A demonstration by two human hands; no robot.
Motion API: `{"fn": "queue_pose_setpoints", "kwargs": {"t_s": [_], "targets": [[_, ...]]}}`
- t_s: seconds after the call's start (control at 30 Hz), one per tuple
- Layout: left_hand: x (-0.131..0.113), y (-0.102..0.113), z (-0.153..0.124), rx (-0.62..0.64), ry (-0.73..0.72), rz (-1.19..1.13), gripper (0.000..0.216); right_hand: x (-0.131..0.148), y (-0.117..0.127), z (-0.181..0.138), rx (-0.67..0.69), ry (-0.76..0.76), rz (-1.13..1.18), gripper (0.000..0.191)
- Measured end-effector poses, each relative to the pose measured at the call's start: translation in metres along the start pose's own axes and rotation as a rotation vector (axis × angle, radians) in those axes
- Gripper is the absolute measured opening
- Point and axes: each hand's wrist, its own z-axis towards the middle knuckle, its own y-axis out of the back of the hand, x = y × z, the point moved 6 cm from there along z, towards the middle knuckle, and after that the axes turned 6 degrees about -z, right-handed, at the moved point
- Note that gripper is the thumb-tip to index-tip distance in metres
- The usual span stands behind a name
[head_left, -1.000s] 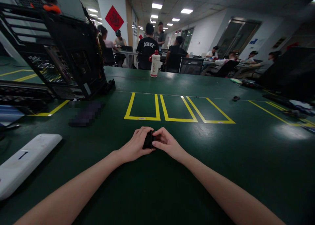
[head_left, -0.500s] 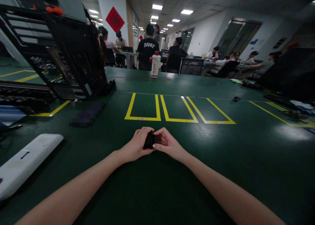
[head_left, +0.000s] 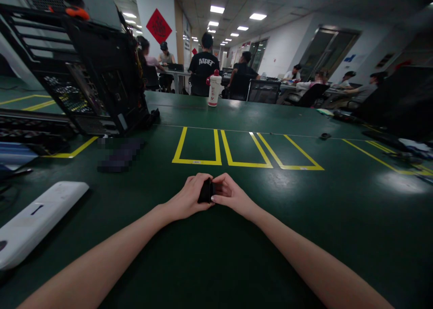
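A small black object (head_left: 204, 192) is held between both of my hands, low over the green table (head_left: 304, 219). My left hand (head_left: 188, 200) wraps its fingers round the object's left side. My right hand (head_left: 230, 195) pinches the right side with thumb and fingers. What the black object is cannot be made out; most of it is covered by my fingers. Both forearms rest on the table.
Three yellow tape rectangles (head_left: 243, 150) lie just beyond my hands. A white flat device (head_left: 37, 219) sits at the near left, an open black computer chassis (head_left: 84, 74) at the far left, a white bottle with red cap (head_left: 214, 89) further back. Several people sit at distant desks.
My hands stay closed on the black object and have hardly moved; the view has shifted very slightly.
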Motion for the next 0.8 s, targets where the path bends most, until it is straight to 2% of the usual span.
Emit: {"fn": "queue_pose_setpoints", "kwargs": {"t_s": [0.1, 0.3, 0.5, 0.6, 0.8], "targets": [[0.003, -0.002, 0.0, 0.006, 0.006, 0.002, 0.051, 0.002, -0.002, -0.001, 0.02, 0.004, 0.007, 0.036], [0.008, -0.006, 0.003, -0.052, -0.05, 0.023, 0.056, 0.004, 0.0, 0.0, -0.061, 0.02, -0.073, 0.019], [0.008, -0.007, 0.003, -0.059, -0.058, 0.018, 0.056, 0.003, 0.0, 0.0, -0.072, -0.027, -0.101, 0.026], [0.01, -0.007, 0.002, -0.06, -0.036, 0.013, 0.056, 0.006, -0.002, -0.001, -0.044, -0.003, -0.096, 0.025], [0.01, -0.005, 0.001, -0.01, 0.018, -0.024, 0.055, 0.009, -0.006, -0.004, -0.021, 0.042, -0.08, 0.034]]}}
